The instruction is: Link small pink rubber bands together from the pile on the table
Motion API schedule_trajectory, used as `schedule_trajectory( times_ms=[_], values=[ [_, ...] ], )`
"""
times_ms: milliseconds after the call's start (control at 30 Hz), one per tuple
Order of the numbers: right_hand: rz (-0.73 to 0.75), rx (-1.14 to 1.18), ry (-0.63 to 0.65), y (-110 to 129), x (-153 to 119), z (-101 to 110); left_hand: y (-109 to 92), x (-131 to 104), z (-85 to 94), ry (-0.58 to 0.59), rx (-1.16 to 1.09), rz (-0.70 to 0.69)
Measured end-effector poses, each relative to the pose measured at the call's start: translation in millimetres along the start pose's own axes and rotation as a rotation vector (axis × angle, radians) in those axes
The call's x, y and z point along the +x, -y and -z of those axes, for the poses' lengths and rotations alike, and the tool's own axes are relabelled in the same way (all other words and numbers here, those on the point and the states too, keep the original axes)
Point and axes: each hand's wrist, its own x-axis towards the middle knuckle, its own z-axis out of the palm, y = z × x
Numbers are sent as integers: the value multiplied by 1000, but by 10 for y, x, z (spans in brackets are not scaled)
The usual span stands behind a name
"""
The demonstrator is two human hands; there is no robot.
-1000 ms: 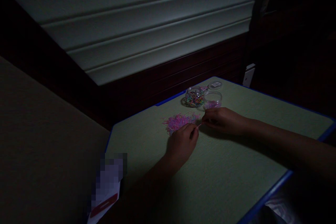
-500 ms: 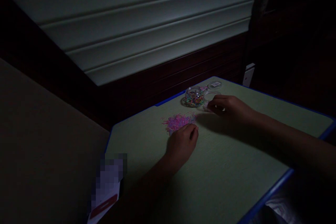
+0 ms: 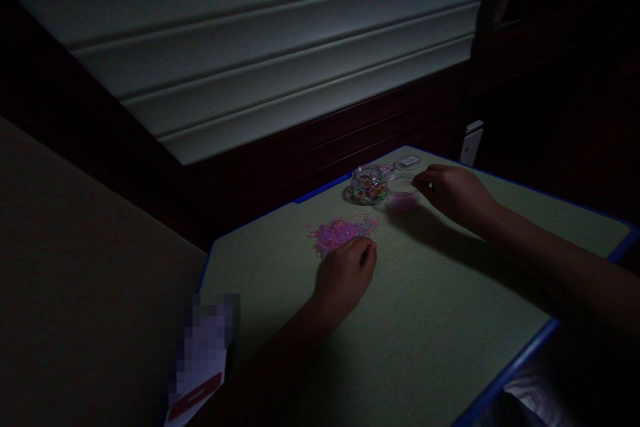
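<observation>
A loose pile of thin pink and purple elastic bands (image 3: 336,232) lies on the table. My left hand (image 3: 346,273) rests at the near edge of this pile with its fingers curled closed; whatever they hold, if anything, is hidden. Over the right rim of a clear open jar (image 3: 401,185) with pink contents, my right hand (image 3: 457,195) has its thumb and fingertips pinched together. Anything in that pinch is too small and dark to name. Just left of it stands a second clear jar (image 3: 369,187), filled with multicoloured bands.
A clear round lid (image 3: 407,161) with a white label lies behind the jars. The pale green table (image 3: 425,307) has a blue edge. White slatted panels (image 3: 300,47) rise behind it. A white and red item (image 3: 197,393) sits at the lower left, partly pixelated. Light is dim.
My right hand has shifted up and to the right, from in front of the jar to its right rim, uncovering the pink contents. My left hand stays almost still.
</observation>
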Motion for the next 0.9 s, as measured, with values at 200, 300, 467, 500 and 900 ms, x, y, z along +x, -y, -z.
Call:
schedule_trajectory(
  times_ms=[200,300,467,500,900],
  values=[
    [-16,-32,23,2,1,-16,9,15,-12,-1,-9,2],
    [-17,-47,27,5,-4,-17,8,11,-8,6,-12,7],
    [-14,-35,15,5,-7,-13,-1,3,-2,4,-1,-2],
    [-13,-33,12,8,-7,-10,-3,4,-2,3,1,-4],
    [136,156,22,222,-71,-32,-14,10,1,2,-2,5]
  ],
)
